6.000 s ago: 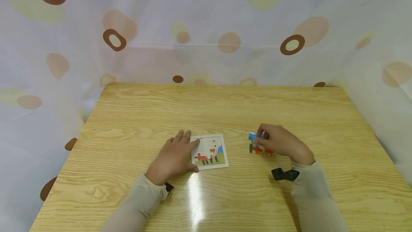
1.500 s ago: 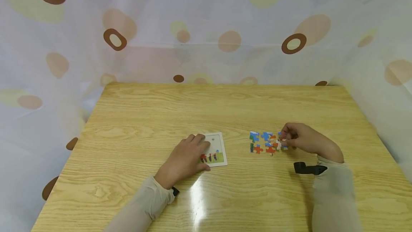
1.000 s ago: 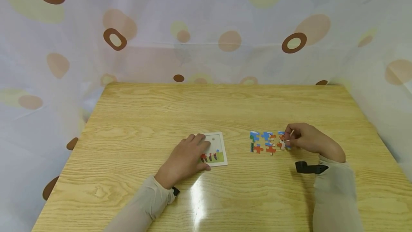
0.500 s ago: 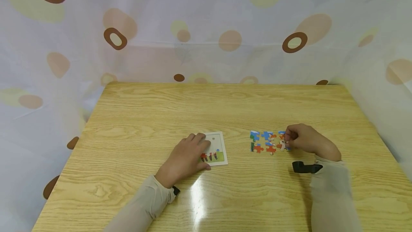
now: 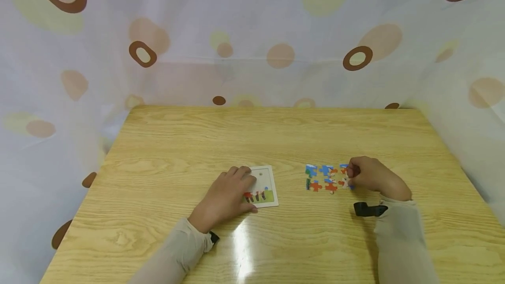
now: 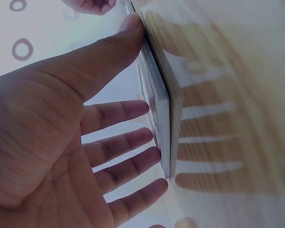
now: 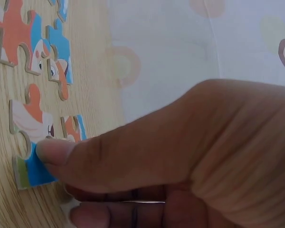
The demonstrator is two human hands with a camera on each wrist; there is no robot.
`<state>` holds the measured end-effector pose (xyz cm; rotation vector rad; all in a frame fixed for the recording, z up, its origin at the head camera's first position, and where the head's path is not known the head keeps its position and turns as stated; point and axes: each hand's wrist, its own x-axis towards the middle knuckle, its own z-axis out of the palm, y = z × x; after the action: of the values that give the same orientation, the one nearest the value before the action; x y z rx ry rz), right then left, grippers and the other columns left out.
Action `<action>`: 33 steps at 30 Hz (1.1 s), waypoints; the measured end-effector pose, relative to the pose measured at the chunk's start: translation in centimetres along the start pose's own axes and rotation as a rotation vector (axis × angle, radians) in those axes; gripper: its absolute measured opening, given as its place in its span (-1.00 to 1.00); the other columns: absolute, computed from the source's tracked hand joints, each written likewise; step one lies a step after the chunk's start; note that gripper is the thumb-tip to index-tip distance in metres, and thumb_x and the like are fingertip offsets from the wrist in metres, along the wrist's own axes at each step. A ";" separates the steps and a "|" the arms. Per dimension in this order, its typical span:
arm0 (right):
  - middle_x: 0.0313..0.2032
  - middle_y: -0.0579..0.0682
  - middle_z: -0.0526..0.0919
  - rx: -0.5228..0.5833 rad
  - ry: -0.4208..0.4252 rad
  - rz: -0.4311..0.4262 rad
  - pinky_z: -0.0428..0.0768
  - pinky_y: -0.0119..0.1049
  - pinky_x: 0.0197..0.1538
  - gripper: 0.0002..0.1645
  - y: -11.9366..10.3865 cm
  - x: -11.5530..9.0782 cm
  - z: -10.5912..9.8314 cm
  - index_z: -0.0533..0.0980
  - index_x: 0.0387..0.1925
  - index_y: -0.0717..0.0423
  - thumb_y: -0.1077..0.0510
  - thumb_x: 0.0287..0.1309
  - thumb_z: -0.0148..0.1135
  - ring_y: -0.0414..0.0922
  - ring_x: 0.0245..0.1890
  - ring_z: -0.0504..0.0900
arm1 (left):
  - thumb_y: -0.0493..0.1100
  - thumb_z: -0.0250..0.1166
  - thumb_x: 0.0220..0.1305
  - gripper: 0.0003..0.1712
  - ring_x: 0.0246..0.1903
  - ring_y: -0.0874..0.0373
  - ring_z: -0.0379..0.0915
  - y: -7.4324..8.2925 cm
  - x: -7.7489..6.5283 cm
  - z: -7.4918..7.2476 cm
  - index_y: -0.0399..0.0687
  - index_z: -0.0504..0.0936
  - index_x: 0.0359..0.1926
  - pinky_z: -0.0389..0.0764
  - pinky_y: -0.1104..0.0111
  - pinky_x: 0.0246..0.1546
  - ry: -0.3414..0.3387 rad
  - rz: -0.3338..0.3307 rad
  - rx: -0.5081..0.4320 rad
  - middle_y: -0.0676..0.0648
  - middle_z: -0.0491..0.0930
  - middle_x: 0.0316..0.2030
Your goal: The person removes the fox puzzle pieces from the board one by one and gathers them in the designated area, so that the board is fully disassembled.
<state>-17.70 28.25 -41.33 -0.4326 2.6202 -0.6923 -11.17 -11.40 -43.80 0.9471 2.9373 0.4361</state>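
Observation:
My left hand (image 5: 225,194) rests on a square puzzle board (image 5: 274,183) with a white rim, its fingers nearly straight on the face. In the left wrist view the thumb (image 6: 104,52) and fingertips meet the board's edge (image 6: 156,90). The palm hides the board's left part. To the right, several jigsaw pieces (image 5: 330,186) lie in two loose rows with small gaps. My right hand (image 5: 375,179) is at the rightmost ones, fingers curled. Its thumb lies on the blue end of a white, orange and green puzzle piece (image 7: 33,121) low on the table.
The wooden table (image 5: 300,240) carries the board and pieces. A patterned white curtain (image 5: 252,43) hangs behind the table and along both sides. Black wrist straps (image 5: 368,209) sit over the pale sleeves (image 5: 400,231).
Over six seconds my right hand has moved from the leftmost pieces to the right end. My left hand covers more of the board, and red-white and blue parts are gone from its right side.

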 end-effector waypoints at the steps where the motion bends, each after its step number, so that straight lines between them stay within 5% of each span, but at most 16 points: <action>1: -0.43 -0.04 0.47 -0.002 0.000 0.004 0.36 -0.19 -0.31 -0.73 -0.1 0.0 0.0 0.44 -0.38 0.23 0.36 0.09 0.45 -0.09 -0.42 0.39 | 0.26 0.60 0.02 -0.21 0.23 -0.13 0.42 -0.1 -0.1 0.0 -0.08 0.63 0.16 0.54 0.00 0.13 -0.002 -0.001 -0.001 -0.16 0.50 0.27; 9: -0.44 -0.01 0.52 0.021 0.024 -0.008 0.37 -0.23 -0.42 -0.79 -0.9 0.1 0.2 0.43 -0.32 0.23 0.34 0.20 0.36 -0.10 -0.47 0.40 | 0.29 0.64 -0.08 -0.24 0.18 -0.12 0.46 -1.0 -0.5 -0.7 -0.09 0.70 0.03 0.51 -0.02 0.14 0.025 -0.036 -0.018 -0.13 0.58 0.15; 15: -0.47 -0.01 0.57 0.070 0.044 -0.076 0.43 -0.24 -0.48 -0.89 -3.1 0.9 0.9 0.46 -0.24 0.23 0.28 0.38 0.25 -0.11 -0.56 0.52 | 0.27 0.68 -0.13 -0.13 0.25 -0.18 0.41 -1.5 -0.7 -1.2 -0.09 0.66 0.15 0.44 -0.09 0.22 -0.015 -0.075 -0.057 -0.17 0.53 0.23; 23: -0.42 0.02 0.61 0.107 0.036 -0.185 0.49 -0.27 -0.49 -0.91 -7.1 2.5 3.0 0.50 -0.21 0.18 0.23 0.43 0.25 -0.15 -0.57 0.49 | 0.33 0.69 -0.23 0.08 0.32 -0.20 0.36 -2.0 -0.7 -1.9 -0.09 0.59 0.30 0.42 -0.11 0.26 -0.044 -0.127 -0.023 -0.22 0.47 0.31; 33: -0.44 -0.11 0.57 0.070 0.059 -0.320 0.46 -0.29 -0.43 -0.90 -11.6 3.5 6.7 0.55 -0.10 0.17 0.26 0.41 0.27 -0.23 -0.56 0.42 | 0.27 0.72 -0.23 0.11 0.38 -0.22 0.29 -2.1 -0.6 -2.3 -0.17 0.57 0.32 0.41 -0.13 0.27 -0.109 -0.178 -0.017 -0.27 0.41 0.38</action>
<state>-15.51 14.60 -41.69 -0.8330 2.5980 -0.9058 -12.08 -13.97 -42.25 0.6758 2.8804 0.3879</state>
